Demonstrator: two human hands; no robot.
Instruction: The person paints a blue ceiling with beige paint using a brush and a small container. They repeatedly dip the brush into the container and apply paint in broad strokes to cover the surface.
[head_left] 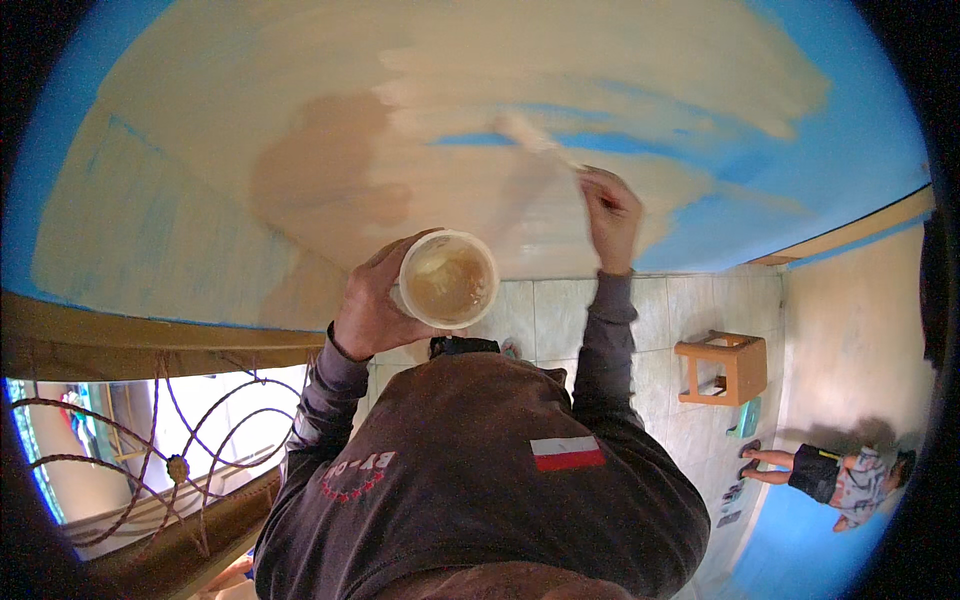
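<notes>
My left hand (372, 303) is wrapped round a white plastic tub (493, 283) in front of my chest. Some beige paint (447, 282) shows inside it, with smears up the walls. Raised to the right of the tub, my right hand (611, 212) grips a paintbrush (543, 147) by its handle. The brush's tip is blurred and lies at or close to the wall (440, 60), by a blue streak (480, 140); I cannot tell whether it touches. Beige paint covers much of the wall, with blue showing through in streaks and at both sides.
At the left is a window with curled metal bars (178, 468). A brown wooden stool (745, 370) stands on the tiled floor (655, 310) at the right. Beyond it, another person (850, 480) is beside the far wall, with several shoes (735, 495) nearby.
</notes>
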